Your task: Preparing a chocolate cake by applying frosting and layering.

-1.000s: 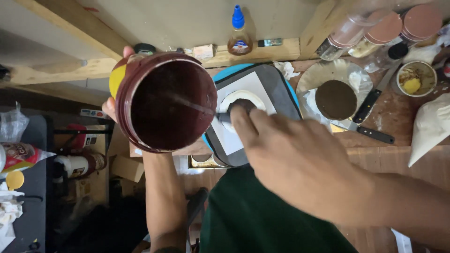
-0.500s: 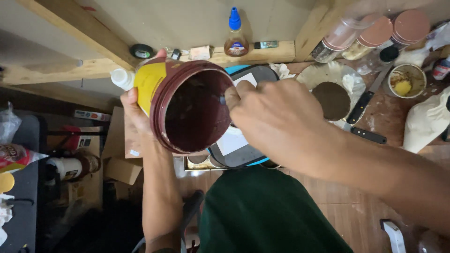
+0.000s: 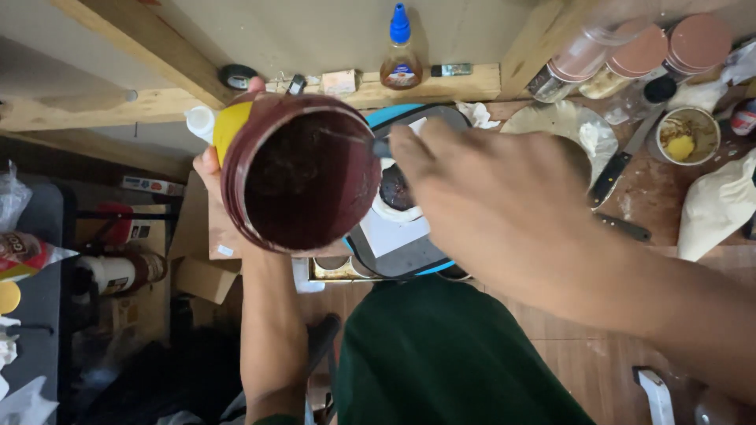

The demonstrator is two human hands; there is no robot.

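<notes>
Jar now sits closer and tipped mouth-up toward the camera, left hand wrapped round it; right hand fingers pinch a thin tool reaching inside, above the tablet.

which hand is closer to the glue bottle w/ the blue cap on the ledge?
Left. The left hand, holding the dark red jar, is just lower-left of the glue bottle. The right hand is farther below it.

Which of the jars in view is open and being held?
The yellow jar with the dark red inside, tilted mouth-up in the left hand. The jars at top right stay capped beside the wall.
</notes>
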